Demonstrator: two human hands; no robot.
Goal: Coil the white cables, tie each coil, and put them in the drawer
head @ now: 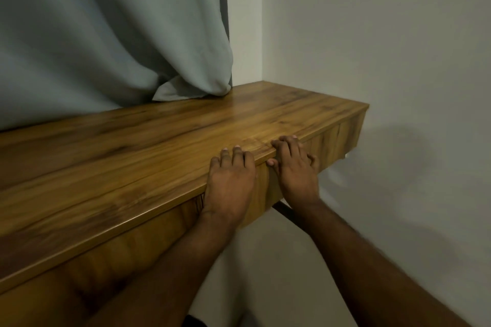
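- While both press the drawer (268, 188) front at 5 o'clock, left hand (229, 186) and right hand (296, 167) lie flat, fingers over the worktop (132, 156) edge.
- Drawer sits closed; cables unseen.
- Curtain (106, 34) hangs at 11 o'clock.

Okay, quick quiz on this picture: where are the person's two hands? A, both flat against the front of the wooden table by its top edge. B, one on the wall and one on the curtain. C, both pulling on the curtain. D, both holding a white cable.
A: the left hand and right hand lie side by side on the table front, fingertips at its top edge; no cable shows.
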